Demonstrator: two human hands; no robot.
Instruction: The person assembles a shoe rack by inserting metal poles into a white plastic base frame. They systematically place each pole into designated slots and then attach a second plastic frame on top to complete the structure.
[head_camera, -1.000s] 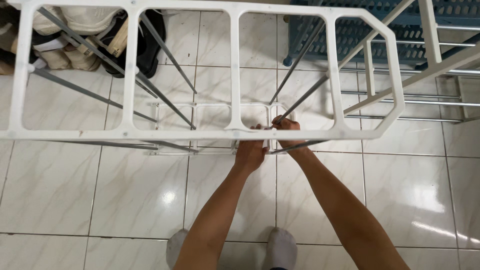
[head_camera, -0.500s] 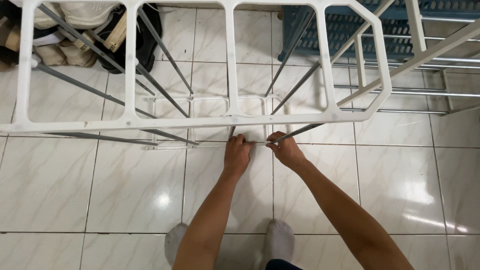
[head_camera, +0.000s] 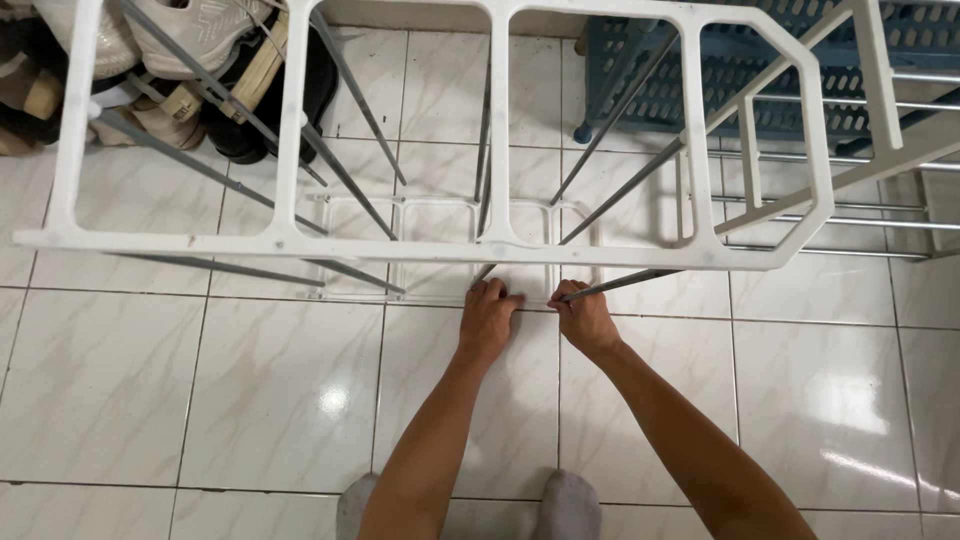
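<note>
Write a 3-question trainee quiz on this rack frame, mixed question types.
1. True or false: the left hand rests on the lower white frame lying on the tiled floor.
2. What does the right hand grip? A) a grey metal rod B) a shoe C) the blue plastic rack
3. What lies at top left, behind the upper white frame?

Key
1. True.
2. A, the grey metal rod.
3. A pile of shoes.
</note>
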